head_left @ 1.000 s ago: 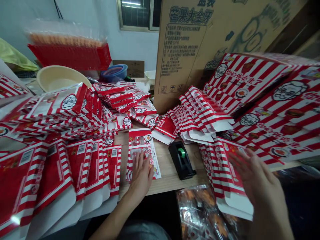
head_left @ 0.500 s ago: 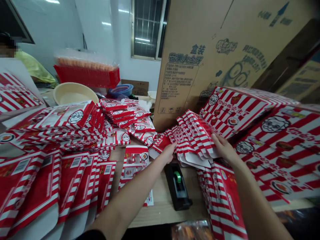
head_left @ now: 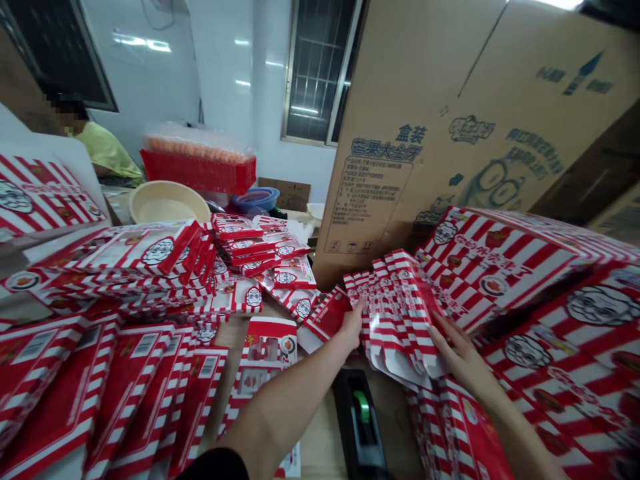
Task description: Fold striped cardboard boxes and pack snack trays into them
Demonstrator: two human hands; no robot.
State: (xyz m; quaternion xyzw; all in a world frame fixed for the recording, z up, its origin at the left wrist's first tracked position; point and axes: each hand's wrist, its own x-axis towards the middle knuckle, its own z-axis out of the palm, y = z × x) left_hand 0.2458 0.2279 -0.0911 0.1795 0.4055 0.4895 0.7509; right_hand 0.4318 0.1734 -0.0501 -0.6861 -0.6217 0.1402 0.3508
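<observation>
A bunch of red-and-white striped flat cartons (head_left: 395, 313) stands on the table between my two hands, white flaps toward me. My left hand (head_left: 353, 325) grips its left side, the fingertips partly hidden behind the cartons. Against the right side lies my right hand (head_left: 454, 343), its fingers along the outermost carton, so the bunch is squeezed between both hands. Nearer to me, more striped cartons (head_left: 463, 427) lean in a row beneath my right forearm. One red carton (head_left: 330, 313) lies just past my left hand.
A black tape dispenser (head_left: 360, 427) with green tape sits in front. Windowed cartons (head_left: 267, 347) lie left of it; piled cartons (head_left: 150, 247) fill the left. A large cardboard box (head_left: 380, 167) stands behind, striped boxes (head_left: 505, 267) at right. A person in yellow (head_left: 107, 150) sits far left.
The view has shifted, so the scene sits lower and the tape dispenser is cut by the bottom edge. Both hands stay on the bunch of cartons, which looks slightly more upright.
</observation>
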